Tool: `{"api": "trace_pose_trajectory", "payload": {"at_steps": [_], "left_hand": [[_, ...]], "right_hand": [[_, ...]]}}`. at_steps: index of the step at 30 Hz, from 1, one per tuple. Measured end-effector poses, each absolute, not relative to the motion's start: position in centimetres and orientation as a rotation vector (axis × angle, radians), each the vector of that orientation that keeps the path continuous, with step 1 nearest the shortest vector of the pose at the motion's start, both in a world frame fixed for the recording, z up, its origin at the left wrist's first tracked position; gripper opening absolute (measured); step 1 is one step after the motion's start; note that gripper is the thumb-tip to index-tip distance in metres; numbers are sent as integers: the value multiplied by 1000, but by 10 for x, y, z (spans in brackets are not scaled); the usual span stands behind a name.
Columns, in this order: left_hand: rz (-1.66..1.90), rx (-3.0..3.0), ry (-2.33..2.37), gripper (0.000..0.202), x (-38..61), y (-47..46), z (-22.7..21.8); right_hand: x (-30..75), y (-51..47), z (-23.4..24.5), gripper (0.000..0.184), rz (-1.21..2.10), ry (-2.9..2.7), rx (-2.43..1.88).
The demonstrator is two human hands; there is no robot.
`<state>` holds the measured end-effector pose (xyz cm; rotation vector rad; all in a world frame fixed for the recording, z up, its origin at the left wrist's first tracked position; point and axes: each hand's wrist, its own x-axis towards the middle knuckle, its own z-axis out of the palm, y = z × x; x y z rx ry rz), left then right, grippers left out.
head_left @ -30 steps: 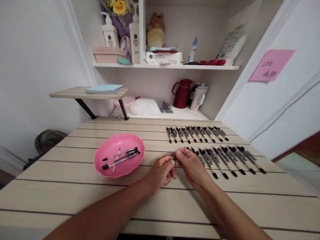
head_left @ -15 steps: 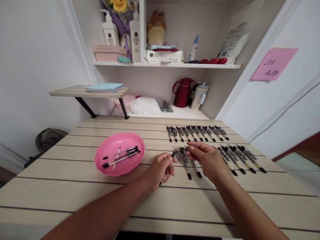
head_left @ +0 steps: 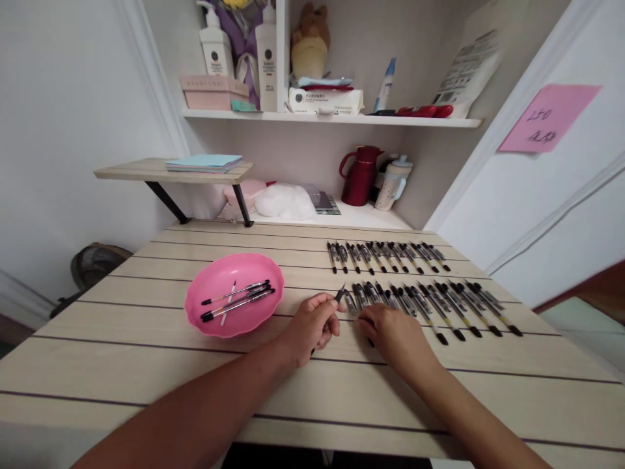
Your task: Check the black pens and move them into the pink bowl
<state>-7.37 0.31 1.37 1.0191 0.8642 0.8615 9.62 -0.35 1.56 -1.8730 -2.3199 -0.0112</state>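
My left hand [head_left: 312, 324] is closed round a black pen [head_left: 338, 296] whose tip sticks up past my thumb. My right hand [head_left: 393, 335] lies palm down on the near ends of the pens in the near row [head_left: 430, 303], fingers bent; what it holds, if anything, is hidden. A second row of black pens [head_left: 385, 255] lies farther back. To the left stands a pink bowl [head_left: 229, 326] with a few pens [head_left: 237, 301] in it.
The wooden slat table [head_left: 146, 365] ends at a wall nook with a red jug [head_left: 360, 174], a cup [head_left: 392, 184] and a white bag [head_left: 286, 200]. A small raised shelf [head_left: 166, 172] carries notebooks. A pink note [head_left: 547, 118] hangs on the right wall.
My hands have parted: the left kept the pen and stayed put. The right went over the near row, then came back down onto the near ends of the pens.
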Motion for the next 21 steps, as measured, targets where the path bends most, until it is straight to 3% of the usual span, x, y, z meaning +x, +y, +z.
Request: {"api": "trace_pose_trajectory", "payload": {"at_steps": [12, 21], "left_hand": [[835, 1025, 836, 22, -75, 5, 10], [861, 1017, 833, 28, -75, 5, 6]], "right_hand": [[78, -1, 19, 24, -313, -2412, -1955], [94, -15, 18, 26, -273, -2332, -1948]]}}
